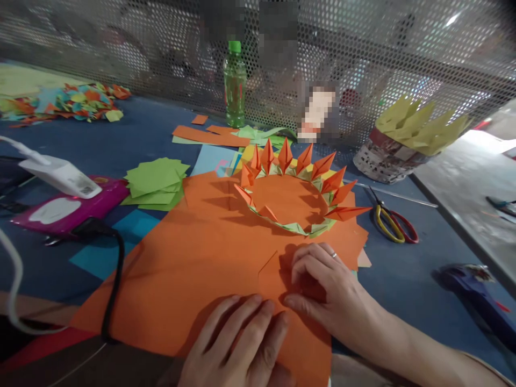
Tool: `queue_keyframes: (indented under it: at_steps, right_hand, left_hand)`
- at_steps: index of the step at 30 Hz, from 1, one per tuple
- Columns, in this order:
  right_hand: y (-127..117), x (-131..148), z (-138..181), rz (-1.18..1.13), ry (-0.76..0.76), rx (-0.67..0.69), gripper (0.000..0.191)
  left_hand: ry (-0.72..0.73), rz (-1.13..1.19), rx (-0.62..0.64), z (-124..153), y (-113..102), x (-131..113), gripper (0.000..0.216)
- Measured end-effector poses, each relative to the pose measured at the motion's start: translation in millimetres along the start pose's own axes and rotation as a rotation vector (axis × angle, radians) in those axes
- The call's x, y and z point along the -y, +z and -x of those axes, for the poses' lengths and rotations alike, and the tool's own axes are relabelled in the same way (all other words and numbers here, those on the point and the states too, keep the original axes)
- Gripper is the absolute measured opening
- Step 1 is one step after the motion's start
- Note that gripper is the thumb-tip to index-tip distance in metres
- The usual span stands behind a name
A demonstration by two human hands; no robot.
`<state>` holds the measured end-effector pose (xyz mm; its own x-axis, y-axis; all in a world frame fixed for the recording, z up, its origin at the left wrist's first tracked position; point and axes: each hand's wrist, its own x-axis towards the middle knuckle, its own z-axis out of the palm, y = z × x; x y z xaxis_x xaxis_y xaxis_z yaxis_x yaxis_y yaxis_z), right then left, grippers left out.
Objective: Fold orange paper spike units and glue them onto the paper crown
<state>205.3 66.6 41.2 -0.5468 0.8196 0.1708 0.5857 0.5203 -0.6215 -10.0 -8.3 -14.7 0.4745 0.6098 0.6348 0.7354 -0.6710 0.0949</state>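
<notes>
A small orange paper piece lies on a large orange sheet, its edges hard to tell from the sheet. My left hand rests over its lower side, fingers stretched out and pressing down. At its right side is my right hand, wearing a ring, with bent fingers and the thumb apart from them; whether paper is under the fingertips is hidden. Just beyond sits a paper ring of pale green folded pieces, with several pointed orange pieces standing out from it.
Yellow-handled and red-handled scissors, a dark blue tool and a yellow-spiked paper basket are on the right. On the left are green paper squares, a magenta power strip with cables, and colourful scraps. A bottle stands behind.
</notes>
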Motion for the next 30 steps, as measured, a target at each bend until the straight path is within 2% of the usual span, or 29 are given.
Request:
queue_keyframes:
  at_steps: [4, 10, 13, 14, 17, 21, 30]
  right_hand:
    - [-2.3, -1.3, -0.5, 0.002, -0.016, 0.024, 0.019]
    - [-4.4, -3.2, 1.6, 0.026, -0.049, 0.027, 0.016]
    - [-4.8, -9.8, 2.9, 0.013, -0.044, -0.013, 0.016]
    - [-5.1, -12.4, 2.8, 0.0, -0.034, -0.038, 0.018]
    - [-6.6, -17.7, 0.8, -0.032, -0.041, -0.102, 0.029]
    - [-8.5, -16.9, -2.5, -0.033, -0.082, -0.089, 0.037]
    - [-12.0, -10.6, 1.2, -0.018, -0.18, -0.014, 0.056]
  left_hand:
    - [-0.003, -0.002, 0.017, -1.0, -8.2, 1.8, 0.027]
    - [-0.017, 0.01, 0.016, -0.6, -3.7, -1.0, 0.028]
    - [-0.076, 0.052, -0.061, 0.6, 4.6, -4.4, 0.032]
    - [-0.093, 0.064, -0.158, 1.1, 7.9, -5.7, 0.034]
    - [-0.111, 0.099, -0.211, 2.3, 15.0, -8.8, 0.035]
    - [-0.12, 0.136, -0.191, 2.2, 12.1, -8.8, 0.032]
    - [-0.134, 0.182, -0.095, 2.4, -13.0, 6.7, 0.026]
